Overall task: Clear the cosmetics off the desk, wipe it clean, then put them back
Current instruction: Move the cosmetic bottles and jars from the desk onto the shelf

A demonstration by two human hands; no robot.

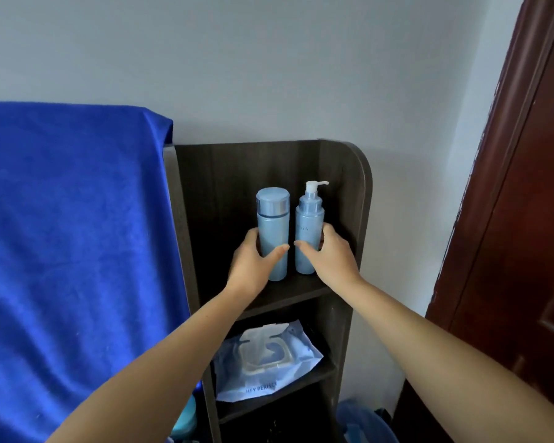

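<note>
- Two pale blue bottles stood upright side by side on the top shelf [304,287] of a dark wooden unit, just apart from each other.
- My left hand [253,260] wrapped the capped bottle [273,225], thumb across its front, fingers curled behind it.
- My right hand [328,254] gripped the pump bottle [307,228] the same way, thumb on the front, fingers round the far side.
- On the shelf below lay a pack of wet wipes [266,359], its flap lid facing up.
- A blue cloth [71,235] hung over the furniture to the left; a dark red door [522,219] stood at right.
</note>
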